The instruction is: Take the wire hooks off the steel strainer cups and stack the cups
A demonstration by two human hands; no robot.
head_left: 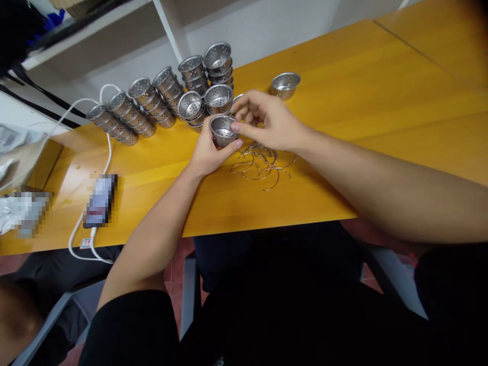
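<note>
My left hand (209, 152) is wrapped round a small perforated metal strainer basket (223, 131), its mouth tipped up toward me. Over the basket's right rim, my right hand (263, 119) has its fingers curled and its thumb at the edge. A thin line like wire shows inside the basket, but what the right fingers pinch is too small to make out. Just below the hands lies a loose heap of thin curved metal wires (263, 161) on the table. Stacks of matching strainer baskets (219, 99) stand right behind the left hand.
More stacked baskets (143, 96) line the back left of the yellow table (366, 101). A single basket (285, 84) stands behind my right hand. At left, a phone (100, 201) lies with a white cable (72, 244). Another person's arm (17, 320) shows at lower left.
</note>
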